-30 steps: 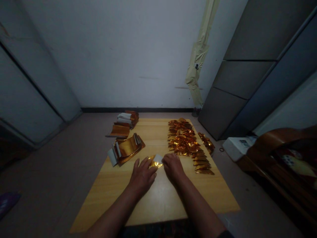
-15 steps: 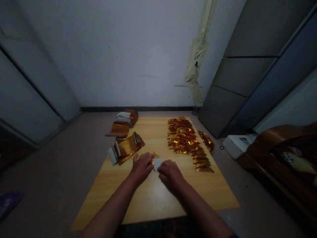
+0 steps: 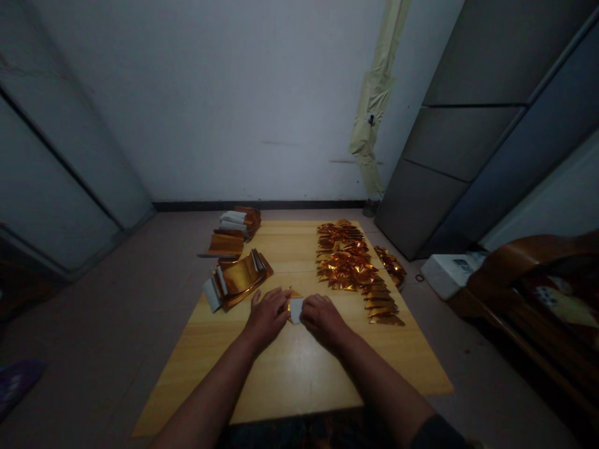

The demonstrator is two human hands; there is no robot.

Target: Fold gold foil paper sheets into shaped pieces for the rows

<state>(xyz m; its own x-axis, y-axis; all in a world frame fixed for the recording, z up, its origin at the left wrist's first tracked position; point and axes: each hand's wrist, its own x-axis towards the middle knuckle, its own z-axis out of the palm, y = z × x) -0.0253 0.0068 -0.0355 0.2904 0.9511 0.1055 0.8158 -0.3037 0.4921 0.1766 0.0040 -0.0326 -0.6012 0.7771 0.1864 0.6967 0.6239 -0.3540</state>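
A small sheet of foil paper (image 3: pixel 296 310), pale grey on the face towards me with gold showing at its left and far edges, lies partly folded on the wooden table. My left hand (image 3: pixel 267 316) rests on its left side, the fingertips and thumb bent down onto the gold edge and holding it. At the right edge my right hand (image 3: pixel 322 317) has its fingers curled together on the paper; the fingertips and that edge are hidden. Left of my left hand is a curved stack of gold foil sheets (image 3: pixel 241 277).
More foil sheets (image 3: pixel 229 243) lie at the table's far left corner. Rows of folded gold foil pieces (image 3: pixel 346 255) cover the right side, with another heap (image 3: pixel 390 265) beyond the right edge. A white box (image 3: pixel 444 272) and carved wooden furniture (image 3: pixel 505 293) stand at right.
My right hand has shifted slightly up and right along the paper, and more of the grey face's near part shows. My left hand has stayed in place.
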